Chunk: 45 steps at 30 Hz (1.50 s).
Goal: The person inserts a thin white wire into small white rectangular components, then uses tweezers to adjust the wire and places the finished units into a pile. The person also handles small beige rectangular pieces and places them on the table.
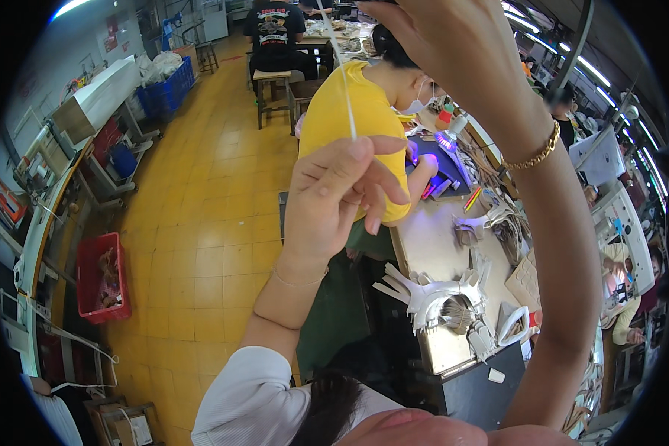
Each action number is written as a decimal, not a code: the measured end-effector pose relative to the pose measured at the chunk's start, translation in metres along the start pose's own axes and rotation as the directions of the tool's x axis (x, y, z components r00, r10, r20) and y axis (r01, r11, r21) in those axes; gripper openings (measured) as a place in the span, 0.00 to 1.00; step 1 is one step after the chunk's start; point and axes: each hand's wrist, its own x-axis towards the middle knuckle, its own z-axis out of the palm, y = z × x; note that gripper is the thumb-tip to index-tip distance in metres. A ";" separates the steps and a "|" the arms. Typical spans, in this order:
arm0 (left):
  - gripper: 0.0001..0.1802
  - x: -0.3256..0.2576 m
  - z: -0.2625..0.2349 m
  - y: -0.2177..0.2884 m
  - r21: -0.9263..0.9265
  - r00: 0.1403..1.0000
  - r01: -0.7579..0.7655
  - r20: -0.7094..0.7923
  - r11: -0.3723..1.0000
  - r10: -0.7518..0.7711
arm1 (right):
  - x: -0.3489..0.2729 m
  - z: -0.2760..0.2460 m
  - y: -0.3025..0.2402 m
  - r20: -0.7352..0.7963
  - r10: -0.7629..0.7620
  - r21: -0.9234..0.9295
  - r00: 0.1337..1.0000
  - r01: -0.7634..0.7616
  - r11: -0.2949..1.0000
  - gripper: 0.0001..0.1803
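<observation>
- While both hands are raised in front of the camera, the left hand (pixel 334 197) has its fingers curled in, thumb and forefinger pinched shut on a thin white strip (pixel 343 89).
- That strip is narrow, flat and pale; it runs almost straight up from the left pinch toward the right hand (pixel 442 44) near the top edge.
- Its upper end meets the right hand's fingers at the frame's rim, but how those fingers are set cannot be told, since they are cut off there.
- Left forearm rises from a white sleeve (pixel 249 398) at the lower edge, wrist bent slightly, with a fine thin bracelet (pixel 297 282) around it.
- Right arm stands taller, arching up along the right side, its wrist wearing a gold chain bracelet (pixel 537 152).
- Below the hands lies a pale worktable (pixel 438 245), long and smooth-topped.
- On it sits a heap of white cut pieces (pixel 424 290) with finger-like prongs, beside a round bristly brush (pixel 457 312).
- Further along the table a person in a yellow shirt (pixel 349 111) bends over work lit by a small violet lamp (pixel 446 139).
- To the left, on the yellow tiled floor (pixel 201 223), stands a red plastic crate (pixel 102 276).
</observation>
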 end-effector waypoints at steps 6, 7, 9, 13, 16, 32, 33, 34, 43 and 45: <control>0.23 -0.002 0.000 0.002 -0.041 0.999 0.030 0.018 0.999 -0.029 | 0.002 0.005 0.000 0.087 0.012 -0.035 0.996 -0.009 0.999 0.08; 0.23 -0.004 -0.002 0.002 -0.060 0.999 0.041 0.018 0.997 -0.040 | 0.000 0.007 -0.001 0.064 0.001 -0.012 0.998 0.000 1.000 0.08; 0.23 -0.007 -0.006 0.000 -0.075 0.997 0.077 0.016 0.994 -0.075 | -0.003 0.013 -0.002 0.001 -0.023 0.030 1.000 0.023 0.999 0.09; 0.24 -0.009 -0.013 -0.005 -0.110 0.996 0.083 0.043 0.991 -0.078 | -0.009 0.012 -0.006 0.074 0.017 0.020 0.997 -0.018 1.000 0.10; 0.25 -0.009 -0.014 -0.008 -0.099 0.996 0.081 0.035 0.992 -0.078 | -0.004 0.014 -0.008 0.154 0.049 0.031 0.987 -0.055 0.998 0.11; 0.24 -0.021 0.000 -0.032 -0.037 0.979 0.198 -0.038 0.980 -0.199 | -0.068 -0.055 -0.020 0.529 0.593 0.170 0.607 -0.761 0.626 0.13; 0.23 -0.023 0.006 -0.039 0.025 0.976 0.214 -0.051 0.976 -0.213 | -0.085 -0.076 -0.034 0.622 0.659 0.102 0.422 -0.879 0.466 0.14; 0.22 -0.026 0.012 -0.047 0.085 0.972 0.232 -0.060 0.969 -0.228 | -0.102 -0.097 -0.050 0.690 0.691 0.013 0.216 -0.958 0.286 0.16; 0.07 -0.099 0.116 -0.153 0.799 0.823 -0.153 0.429 0.582 -0.372 | -0.209 -0.259 -0.174 0.515 0.775 -0.218 -0.366 -0.930 -0.295 0.19; 0.08 -0.124 0.139 -0.175 0.785 0.743 -0.259 0.534 0.563 -0.402 | -0.227 -0.293 -0.204 0.378 0.795 -0.143 -0.474 -0.878 -0.456 0.16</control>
